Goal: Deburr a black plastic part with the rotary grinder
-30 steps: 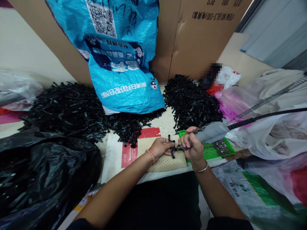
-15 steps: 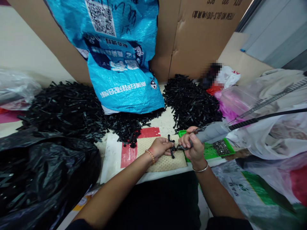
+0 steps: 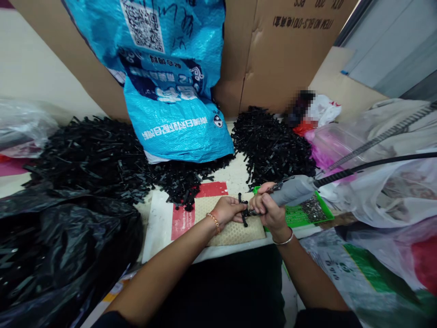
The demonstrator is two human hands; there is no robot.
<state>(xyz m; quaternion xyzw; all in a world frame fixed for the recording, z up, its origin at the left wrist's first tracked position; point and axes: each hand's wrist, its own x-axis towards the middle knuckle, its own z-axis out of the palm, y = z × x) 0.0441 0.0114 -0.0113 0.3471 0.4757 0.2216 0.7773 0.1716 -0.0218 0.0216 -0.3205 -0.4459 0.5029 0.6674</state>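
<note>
A QR code and mirrored, unreadable print are borne by the blue woven sack (image 3: 170, 77); "ITEM NO", upside down, can be made out on the cardboard box (image 3: 290, 50) behind it; two heaps of black plastic strips are seen, one at the left (image 3: 92, 157) and one at the right (image 3: 271, 143); small metal screws (image 3: 310, 210) are held in one green tray (image 3: 296, 217); more black strips are contained in a black bag (image 3: 64, 255). A black plastic piece (image 3: 243, 210) is pinched by the closed left hand (image 3: 228, 210) over a beige mesh pad (image 3: 232, 228); a grey powered screwdriver (image 3: 292, 191) is gripped by the clenched right hand (image 3: 268, 209), its tip met with the piece.
</note>
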